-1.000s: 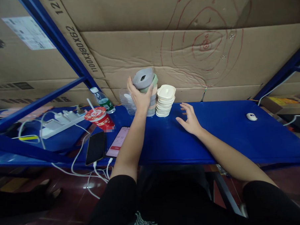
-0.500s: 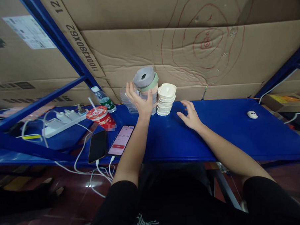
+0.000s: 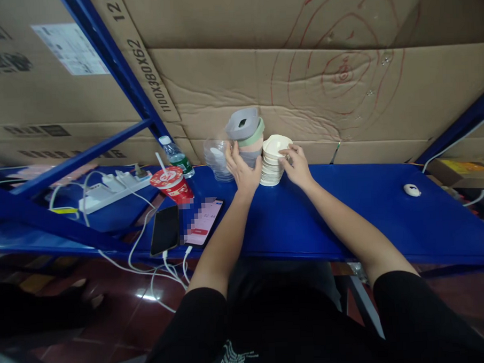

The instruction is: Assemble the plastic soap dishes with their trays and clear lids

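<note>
Two stacks stand side by side near the back of the blue table. The taller one is a stack of nested bowls [image 3: 251,140] in grey, green and pink, its top grey piece [image 3: 234,129] tilted and with a dark opening. My left hand [image 3: 245,173] spans the front of this stack, fingers at its left side and thumb at its right. Right beside it is a stack of cream bowls [image 3: 270,167] with a squarish rim. My right hand [image 3: 298,167] has thumb and fingertips closed at the right rim of the upper cream bowls. How many it grips cannot be seen.
Clear plastic cups [image 3: 218,160] stand left of the stacks. Further left are a water bottle [image 3: 177,157], a red drink cup [image 3: 173,185], two phones [image 3: 165,230] with charging cables, and a power strip [image 3: 114,190]. A small white case [image 3: 411,190] lies far right. Cardboard [image 3: 302,82] backs the table.
My right hand has moved left from the bare table to the cream bowls and closed at their rim. My left hand has come lower and nearer around the coloured stack. The view has shifted slightly.
</note>
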### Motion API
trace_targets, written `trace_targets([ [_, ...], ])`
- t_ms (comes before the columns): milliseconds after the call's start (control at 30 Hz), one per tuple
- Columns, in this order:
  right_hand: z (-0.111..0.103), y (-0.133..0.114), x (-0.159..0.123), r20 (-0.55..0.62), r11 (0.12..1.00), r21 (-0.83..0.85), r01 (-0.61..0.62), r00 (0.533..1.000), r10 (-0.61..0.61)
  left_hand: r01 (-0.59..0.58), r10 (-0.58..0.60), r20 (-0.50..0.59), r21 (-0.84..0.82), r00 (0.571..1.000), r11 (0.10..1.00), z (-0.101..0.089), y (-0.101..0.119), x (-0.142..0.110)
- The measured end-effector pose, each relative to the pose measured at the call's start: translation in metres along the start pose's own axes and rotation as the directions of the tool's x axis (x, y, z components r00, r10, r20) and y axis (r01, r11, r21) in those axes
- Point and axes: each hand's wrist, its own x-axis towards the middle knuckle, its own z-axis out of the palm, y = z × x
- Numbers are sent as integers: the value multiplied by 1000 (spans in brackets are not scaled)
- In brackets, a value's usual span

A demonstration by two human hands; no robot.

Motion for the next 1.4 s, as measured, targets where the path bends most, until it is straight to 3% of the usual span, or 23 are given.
trace_targets([
  [367, -7, -3, 4, -212, 998, 22, 59, 976, -53, 46, -46, 42, 11, 998, 999, 4, -1, -3],
  [500, -39, -6, -6, -264, 1000, -4, 31, 964, -31, 49, -50, 38, 19, 998, 999, 4, -2, -3],
  [600, -71, -8, -18, -355, 995, -17, -102, 930, 90, 29, -29, 13, 15, 1000, 999, 4, -1, -4],
  [700, -96, -3, -27, -420, 974, 118, -193, 879, 225, 6, -5, -4, 4, 1000, 1000, 2, 3, -6],
  [767, -107, 4, -33, -334, 929, 279, -244, 882, 332, -36, 36, 1, -12, 999, 999, 1, 6, -9],
  [833, -113, 11, -38, -134, 834, 423, -354, 886, 444, -84, 85, 24, -29, 996, 996, 0, 9, -11],
  [867, -115, 14, -41, -11, 768, 467, -438, 866, 500, -99, 100, 33, -33, 994, 995, 0, 10, -12],
  [967, -114, 17, -51, 305, 550, 475, -687, 715, 629, -116, 117, 26, -41, 993, 992, 2, 9, -13],
  [1067, -112, 15, -57, 473, 423, 405, -811, 581, 662, -148, 149, 4, -60, 989, 987, 2, 5, -12],
  [1167, -114, 14, -59, 564, 433, 269, -860, 505, 654, -155, 154, -20, -57, 988, 986, -3, 3, -4],
  [1267, -118, 17, -61, 614, 544, 24, -839, 442, 654, -87, 86, -63, -19, 994, 996, -10, 5, 15],
  [1333, -117, 19, -62, 609, 617, -94, -781, 445, 656, -25, 26, -90, 6, 996, 1000, -13, 4, 29],
  [1400, -111, 20, -65, 600, 676, -125, -726, 488, 634, 37, -34, -113, 18, 993, 999, -14, 0, 42],
])
